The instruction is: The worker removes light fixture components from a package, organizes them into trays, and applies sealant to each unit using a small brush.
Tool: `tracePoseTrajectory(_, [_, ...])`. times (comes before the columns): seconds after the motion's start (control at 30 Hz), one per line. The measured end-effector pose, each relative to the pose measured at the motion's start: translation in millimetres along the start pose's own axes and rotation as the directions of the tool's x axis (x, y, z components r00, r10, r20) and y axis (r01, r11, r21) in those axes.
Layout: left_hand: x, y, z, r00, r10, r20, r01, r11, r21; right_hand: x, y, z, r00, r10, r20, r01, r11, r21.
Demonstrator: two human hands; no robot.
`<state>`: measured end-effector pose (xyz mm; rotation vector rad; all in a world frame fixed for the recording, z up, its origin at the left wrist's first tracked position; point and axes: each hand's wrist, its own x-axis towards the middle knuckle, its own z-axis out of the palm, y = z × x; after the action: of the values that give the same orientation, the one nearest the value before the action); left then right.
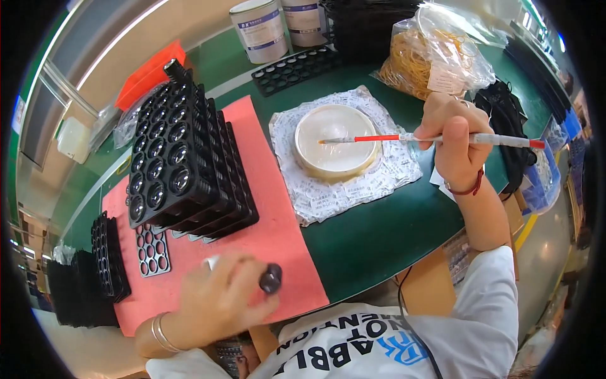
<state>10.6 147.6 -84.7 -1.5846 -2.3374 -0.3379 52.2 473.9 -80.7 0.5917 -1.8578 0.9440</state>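
Note:
My right hand [453, 142] grips a thin paintbrush [377, 138] with a red and clear handle. The brush reaches left, its tip over the inside of a round white dish [341, 172]; whether it touches the bottom, I cannot tell. Under the dish lies a pad covered in printed paper [325, 205]. My left hand [218, 297], smeared by motion, holds a small black cylindrical part [271, 278] between its fingers above the pink mat [284, 271]. Close by stands a stack of black trays [221, 189] filled with round glossy black parts.
A flat grid plate [153, 249] and a smaller tray stack [108, 259] are left of the tall stack. At the back are white tins [259, 31], a black grid tray [297, 71], an orange bin [150, 72] and a bag of yellow rubber bands [420, 60].

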Motion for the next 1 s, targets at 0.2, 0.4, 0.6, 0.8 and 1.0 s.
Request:
tracePoseTrajectory(0.2, [1.8, -15.8, 17.2, 0.984, -0.157, 0.09, 0.166, 0.981, -0.104, -0.7, 4.0, 6.1, 0.989, 0.073, 0.13, -0.064, 0.996, -0.067])
tracePoseTrajectory(0.4, [0.2, -21.7, 28.3, 0.984, -0.172, 0.054, 0.18, 0.909, -0.376, -6.0, 5.8, 11.0, 0.985, 0.167, 0.036, -0.169, 0.985, 0.034])
tracePoseTrajectory(0.6, [3.3, -22.4, 30.3, 0.923, -0.271, 0.273, 0.382, 0.564, -0.732, -7.1, 6.6, 9.1, 0.974, 0.221, 0.04, -0.222, 0.975, 0.019])
tracePoseTrajectory(0.8, [2.8, -15.1, 27.7, 0.793, -0.421, 0.44, 0.41, -0.166, -0.897, -0.9, 16.0, 13.2, 0.884, 0.437, -0.165, -0.364, 0.867, 0.341])
tracePoseTrajectory(1.0, [-0.4, -22.5, 34.3, 0.793, -0.43, 0.43, 0.409, -0.147, -0.901, 3.2, -10.4, 20.0, 0.903, 0.428, 0.031, -0.356, 0.707, 0.612])
